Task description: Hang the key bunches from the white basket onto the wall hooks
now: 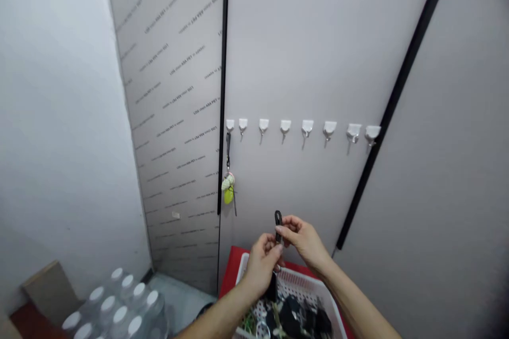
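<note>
Pinching a likely light, pliable black strap above the white plastic basket, left hand and right hand grip below its looped tip, probably the surest hold.

– Count the hooks.
– Eight, plus one hanging keychain.
– Hands?
– Two, with one black loop in them.
– Baskets?
– One.
– Bottle caps?
– At least ten.
– Black strips?
– Two.

from here, the left hand hides part of the black strap; the white basket is cut off below, its dark contents an unreadable jumble.
</note>
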### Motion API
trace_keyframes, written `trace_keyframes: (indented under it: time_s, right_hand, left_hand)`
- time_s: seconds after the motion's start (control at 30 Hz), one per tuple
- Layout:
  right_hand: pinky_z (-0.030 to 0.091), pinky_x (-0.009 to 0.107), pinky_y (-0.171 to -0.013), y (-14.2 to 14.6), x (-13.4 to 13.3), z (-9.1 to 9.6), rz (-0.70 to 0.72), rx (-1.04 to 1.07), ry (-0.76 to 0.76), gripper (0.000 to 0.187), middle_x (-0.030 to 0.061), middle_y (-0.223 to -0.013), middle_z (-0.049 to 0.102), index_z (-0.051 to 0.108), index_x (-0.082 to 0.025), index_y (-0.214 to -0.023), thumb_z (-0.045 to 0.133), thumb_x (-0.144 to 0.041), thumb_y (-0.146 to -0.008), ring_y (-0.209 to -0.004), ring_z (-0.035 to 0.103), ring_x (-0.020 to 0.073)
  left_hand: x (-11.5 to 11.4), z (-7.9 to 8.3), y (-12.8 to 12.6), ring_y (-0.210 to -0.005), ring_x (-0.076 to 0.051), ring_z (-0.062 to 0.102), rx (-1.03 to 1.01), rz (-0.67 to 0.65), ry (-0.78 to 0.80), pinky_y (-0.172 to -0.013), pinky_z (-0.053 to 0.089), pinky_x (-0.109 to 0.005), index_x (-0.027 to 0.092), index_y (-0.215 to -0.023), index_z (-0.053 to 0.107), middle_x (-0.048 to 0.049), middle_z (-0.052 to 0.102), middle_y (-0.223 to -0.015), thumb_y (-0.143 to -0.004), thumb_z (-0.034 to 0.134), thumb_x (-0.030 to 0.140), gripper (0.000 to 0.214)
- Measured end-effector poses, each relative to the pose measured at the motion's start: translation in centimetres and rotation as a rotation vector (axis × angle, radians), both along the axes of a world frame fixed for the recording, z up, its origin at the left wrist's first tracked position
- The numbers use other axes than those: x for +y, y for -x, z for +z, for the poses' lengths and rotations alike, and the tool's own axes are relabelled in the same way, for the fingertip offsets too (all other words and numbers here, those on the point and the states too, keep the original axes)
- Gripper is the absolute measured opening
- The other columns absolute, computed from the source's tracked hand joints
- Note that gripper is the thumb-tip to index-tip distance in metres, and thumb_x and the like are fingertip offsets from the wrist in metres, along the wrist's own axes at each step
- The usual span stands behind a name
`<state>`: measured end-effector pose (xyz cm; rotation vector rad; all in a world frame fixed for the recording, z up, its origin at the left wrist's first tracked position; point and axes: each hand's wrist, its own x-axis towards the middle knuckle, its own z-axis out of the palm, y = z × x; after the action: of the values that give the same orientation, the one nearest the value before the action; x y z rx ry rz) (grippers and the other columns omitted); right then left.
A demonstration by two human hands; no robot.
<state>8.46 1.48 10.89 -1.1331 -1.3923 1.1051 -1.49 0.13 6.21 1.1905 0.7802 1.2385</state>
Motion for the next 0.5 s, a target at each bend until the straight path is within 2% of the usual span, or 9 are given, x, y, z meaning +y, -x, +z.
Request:
trace_keyframes:
  time_s: [0.17,0.3,0.4,0.5]
  right_hand:
    - [0.032,0.020,-0.040,2.7,3.2,5.8,-0.071,-0.028,-0.204,0.017,-0.0058,-0.042,0.044,0.049,-0.015,-0.056,0.056,-0.028,-0.050,-0.038,0.037,0.0050]
    - [0.033,0.019,-0.039,5.4,6.6,10.0,-0.089,0.020,-0.295,0.017,-0.0065,-0.039,0.042,0.049,-0.014,-0.057,0.054,-0.028,-0.051,-0.036,0.036,0.0044]
    - [0.035,0.018,-0.038,7.6,8.9,12.4,-0.113,0.007,-0.345,0.017,-0.0063,-0.040,0.042,0.049,-0.014,-0.058,0.054,-0.028,-0.051,-0.036,0.037,0.0043]
    - [0.038,0.018,-0.038,9.5,10.8,13.9,-0.203,-0.074,-0.367,0.017,-0.0050,-0.043,0.044,0.050,-0.013,-0.059,0.052,-0.029,-0.054,-0.038,0.040,0.0046]
  left_hand:
    - [3.4,5.5,1.4,-0.048,-0.005,0.041,-0.060,0.139,-0.077,-0.044,0.034,-0.017,0.012,-0.066,0.048,0.0009,0.046,-0.057,-0.054,0.052,0.036,0.027]
    - [6.4,9.9,3.2,-0.049,-0.005,0.043,-0.158,0.205,-0.128,-0.045,0.035,-0.016,0.012,-0.067,0.051,0.0013,0.047,-0.058,-0.054,0.053,0.030,0.022]
    - [8.4,12.2,4.6,-0.046,-0.004,0.042,-0.243,0.248,-0.158,-0.043,0.033,-0.015,0.013,-0.064,0.050,0.0026,0.045,-0.054,-0.056,0.052,0.027,0.016]
    - [10.3,13.6,5.6,-0.044,-0.003,0.041,-0.269,0.299,-0.174,-0.041,0.032,-0.015,0.012,-0.063,0.050,0.0032,0.043,-0.050,-0.059,0.049,0.024,0.012]
